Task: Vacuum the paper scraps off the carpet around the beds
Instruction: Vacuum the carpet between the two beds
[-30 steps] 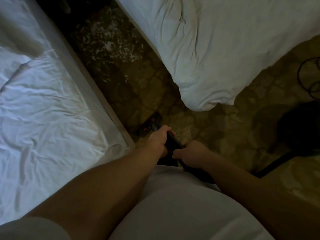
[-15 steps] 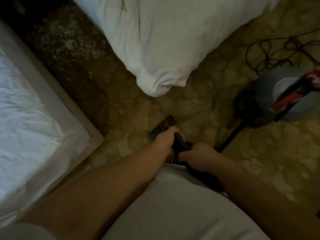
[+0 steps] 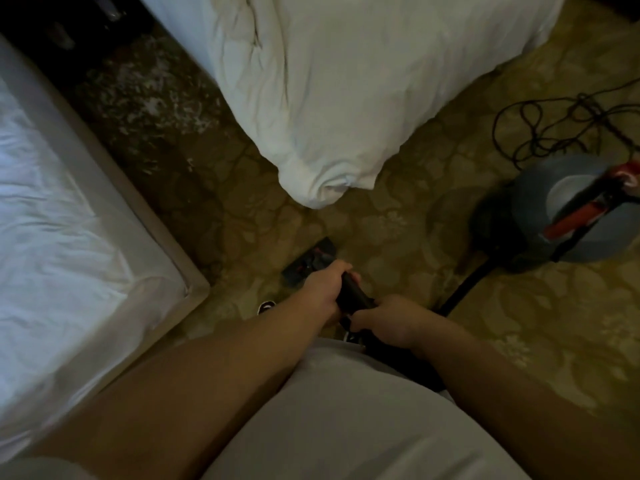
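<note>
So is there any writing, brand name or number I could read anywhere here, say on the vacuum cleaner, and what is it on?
No text can be read in this view.
vacuum canister: a pale mark on its red trim, too blurred to read.
floor nozzle: red spots only, too dark and small to tell as letters.
Nothing else shows any writing.

A bedroom: a white-sheeted bed [image 3: 69, 237] and a second bed [image 3: 346, 81] stand on patterned carpet [image 3: 398, 237].
</note>
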Motion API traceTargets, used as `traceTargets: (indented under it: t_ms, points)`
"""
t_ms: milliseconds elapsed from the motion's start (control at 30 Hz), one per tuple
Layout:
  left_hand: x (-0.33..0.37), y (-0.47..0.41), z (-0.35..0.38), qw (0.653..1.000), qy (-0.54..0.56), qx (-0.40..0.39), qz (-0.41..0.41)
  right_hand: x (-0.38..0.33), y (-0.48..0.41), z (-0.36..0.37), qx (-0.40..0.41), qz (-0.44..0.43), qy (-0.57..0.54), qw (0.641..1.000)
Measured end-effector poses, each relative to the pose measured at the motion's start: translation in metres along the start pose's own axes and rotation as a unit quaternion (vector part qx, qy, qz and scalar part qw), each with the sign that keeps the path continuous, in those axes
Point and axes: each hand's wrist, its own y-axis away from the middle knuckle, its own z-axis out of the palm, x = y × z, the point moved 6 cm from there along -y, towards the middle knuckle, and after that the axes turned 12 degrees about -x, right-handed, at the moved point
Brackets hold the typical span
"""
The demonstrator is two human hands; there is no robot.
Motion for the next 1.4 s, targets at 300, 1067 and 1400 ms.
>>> traceTargets:
  t_ms: [300, 1067, 1400]
  points:
    - [0.124, 0.011, -0.110, 0.994, 0.087, 0.006, 0.061, -0.160, -0.050, 0.036, -0.011, -0.035, 0.044, 0.998]
    - [0.517, 0.040, -0.358, 0.987, 0.121, 0.036, 0.096, -0.602, -0.162, 0.117, -0.128, -0.063, -0.054, 0.988]
    - [0.687, 0.002, -0.383, 0.982, 0.136, 0.059, 0.113, -0.757, -0.232, 0.055, -0.122, -0.048, -0.071, 0.989]
